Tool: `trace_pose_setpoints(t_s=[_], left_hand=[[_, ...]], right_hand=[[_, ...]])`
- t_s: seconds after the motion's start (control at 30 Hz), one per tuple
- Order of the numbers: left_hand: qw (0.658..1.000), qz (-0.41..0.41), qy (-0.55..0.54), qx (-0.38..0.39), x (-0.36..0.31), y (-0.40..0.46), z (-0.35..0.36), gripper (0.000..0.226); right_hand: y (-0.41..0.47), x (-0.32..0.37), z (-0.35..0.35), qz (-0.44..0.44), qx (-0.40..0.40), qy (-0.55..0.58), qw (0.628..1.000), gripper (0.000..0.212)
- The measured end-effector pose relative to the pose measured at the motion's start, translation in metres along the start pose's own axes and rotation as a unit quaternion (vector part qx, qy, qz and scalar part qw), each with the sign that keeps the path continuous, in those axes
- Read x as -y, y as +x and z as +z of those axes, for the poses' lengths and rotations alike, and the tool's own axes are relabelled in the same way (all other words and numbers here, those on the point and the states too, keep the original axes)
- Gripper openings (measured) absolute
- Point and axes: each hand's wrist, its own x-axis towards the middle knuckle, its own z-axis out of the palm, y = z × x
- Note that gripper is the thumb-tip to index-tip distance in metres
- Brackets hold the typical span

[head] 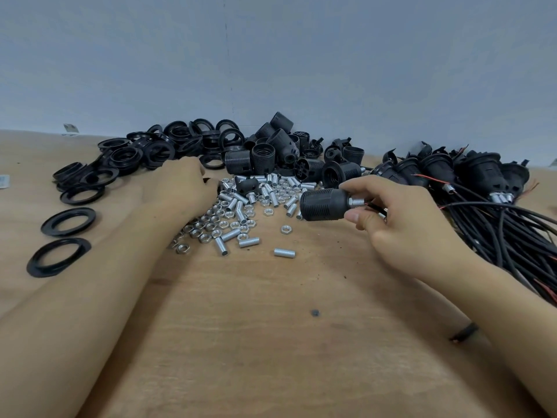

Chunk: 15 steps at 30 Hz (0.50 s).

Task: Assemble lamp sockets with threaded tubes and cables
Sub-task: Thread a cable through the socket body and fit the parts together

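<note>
The right hand holds a black ribbed plastic lamp socket with threaded tube fitted; the left hand, fingers curled, grip unclear, reaches the silver hex nuts at 9 o'clock; probably a nut comes next

Rings are lying left of the tube-and-nut heap. Socket shells are sitting behind the heap, and cabled sockets are lying to its right.

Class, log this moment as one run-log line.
right hand: holds socket by tube end | left hand: reaching into nuts, grip hidden | finished sockets: right
</note>
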Motion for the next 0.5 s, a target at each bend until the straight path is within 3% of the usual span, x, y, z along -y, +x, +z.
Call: trace_pose_setpoints(t_s=[0.13,0.27,0.5], left_hand=[[0.999,0.008,-0.042,0.032,-0.003,0.000,0.001,0.045],[0.996,0.017,-0.079,0.037,0.000,0.003,0.001,0.041],[0.974,0.059,-0.216,-0.032,-0.012,-0.002,-0.002,0.047]], right_hand=[[-0.001,0.002,0.000,0.002,0.018,-0.012,1.000,0.033],[-0.002,0.004,0.000,0.010,0.038,-0.031,0.999,0.033],[-0.002,0.003,-0.001,0.016,0.063,-0.051,0.997,0.032]])
